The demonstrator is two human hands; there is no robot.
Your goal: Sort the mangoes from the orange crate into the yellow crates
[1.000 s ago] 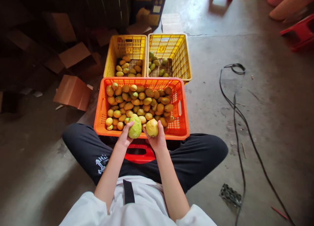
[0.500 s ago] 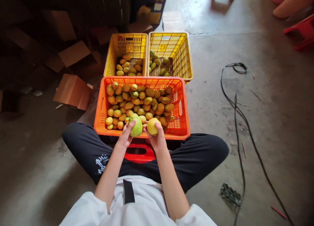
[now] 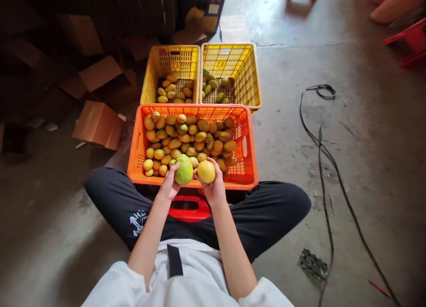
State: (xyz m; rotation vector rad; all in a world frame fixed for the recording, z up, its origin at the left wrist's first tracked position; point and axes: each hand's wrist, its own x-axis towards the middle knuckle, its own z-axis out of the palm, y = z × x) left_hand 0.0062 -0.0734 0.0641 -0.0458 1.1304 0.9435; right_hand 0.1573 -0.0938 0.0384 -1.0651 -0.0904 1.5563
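Observation:
My left hand (image 3: 170, 183) is closed round the left side of a green, bumpy fruit (image 3: 183, 169) with a knob at its top. In my right hand (image 3: 214, 185) sits a smooth, rounder yellow fruit (image 3: 206, 171), its thumb along the right side. Both fruits are held side by side, a little apart, over the near edge of an orange plastic crate (image 3: 196, 180). Many oval yellow-brown and greenish fruits (image 3: 175, 143) lie in that crate, the nearest ones partly hidden by my hands and the held fruits.
Two yellow crates (image 3: 258, 87) stand behind the orange one, each with several fruits. A red plastic piece with a handle slot (image 3: 189, 214) is between my legs. Cardboard boxes (image 3: 98, 125) lie at left. A black cable (image 3: 322, 187) and a dark tray (image 3: 312, 265) are on the floor at right.
My right thumb has shifted from the front of the yellow fruit to its right side, so more of the fruit shows. The green fruit has moved slightly left and turned a little. The crates stay put.

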